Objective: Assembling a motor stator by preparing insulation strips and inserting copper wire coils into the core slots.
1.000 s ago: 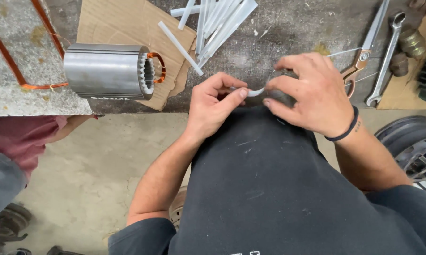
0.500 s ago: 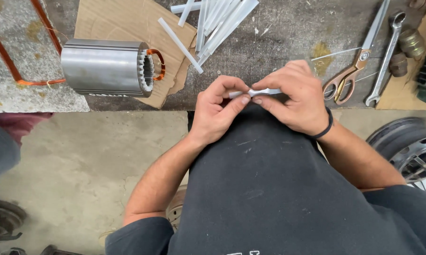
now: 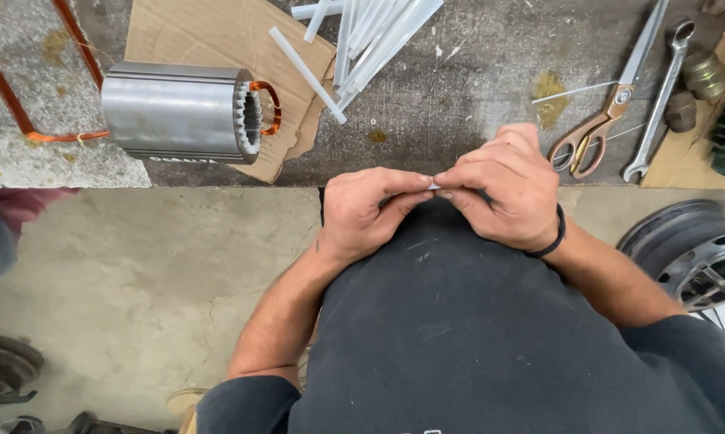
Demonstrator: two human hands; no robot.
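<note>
My left hand [image 3: 370,209] and my right hand [image 3: 503,189] meet fingertip to fingertip in front of my chest, at the bench's front edge. Both pinch one small white strip [image 3: 433,186], of which only a sliver shows between the fingers. A black band circles my right wrist. On the bench ahead lies a pile of long white strips [image 3: 362,36], partly on brown cardboard [image 3: 194,36]. To the left a grey steel motor stator [image 3: 182,112] lies on its side, with copper wire at its open end.
Scissors [image 3: 600,120] with copper-coloured handles and a steel wrench [image 3: 660,96] lie on the bench at the right, beside brass fittings [image 3: 700,76]. A wheel rim [image 3: 692,249] stands on the concrete floor at the right. Another person's clothing [image 3: 1,233] shows at the left edge.
My hands have drawn closer together and the visible length of white strip between them has shrunk to a sliver. The view has shifted slightly; the stator sits a little lower in frame.
</note>
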